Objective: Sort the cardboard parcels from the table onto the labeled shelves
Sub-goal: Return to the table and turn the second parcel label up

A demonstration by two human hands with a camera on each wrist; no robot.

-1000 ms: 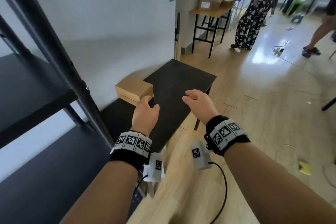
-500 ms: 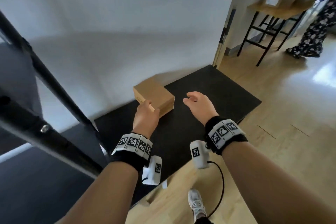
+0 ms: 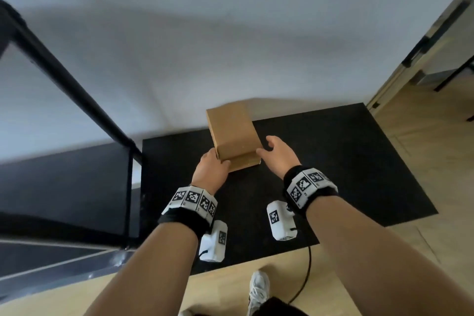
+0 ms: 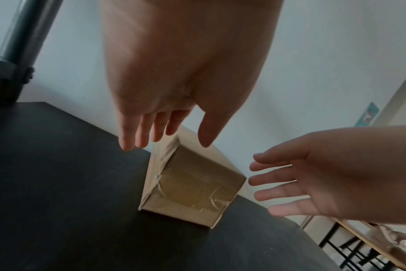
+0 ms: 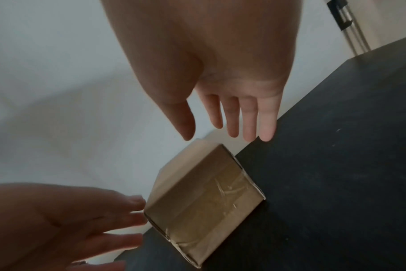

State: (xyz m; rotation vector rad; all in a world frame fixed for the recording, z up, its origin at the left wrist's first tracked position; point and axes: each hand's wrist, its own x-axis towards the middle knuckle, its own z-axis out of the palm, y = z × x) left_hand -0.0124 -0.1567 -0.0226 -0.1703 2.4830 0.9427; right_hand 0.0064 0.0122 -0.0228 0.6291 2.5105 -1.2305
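A brown cardboard parcel [image 3: 232, 136] with a taped end [image 4: 192, 190] stands on the black table [image 3: 333, 161], against the white wall. My left hand [image 3: 213, 164] is at its near left corner. In the left wrist view the left hand [image 4: 172, 143] hovers over that corner, fingers straight and thumb apart. My right hand [image 3: 272, 151] is beside the near right corner; its fingers [image 4: 278, 181] are spread and stop short of the cardboard. Neither hand grips the parcel [image 5: 206, 198]. The right hand [image 5: 218, 135] holds nothing.
A black metal shelving frame [image 3: 64, 79] with a dark shelf board [image 3: 64, 187] stands just left of the table. A door frame [image 3: 410, 59] rises at the right. Wooden floor [image 3: 423, 251] lies around the table, with my shoe [image 3: 259, 290] and a cable [image 3: 305, 279] below.
I have come closer to the table and look down on it. Both hands moved forward to either side of the parcel's near end.
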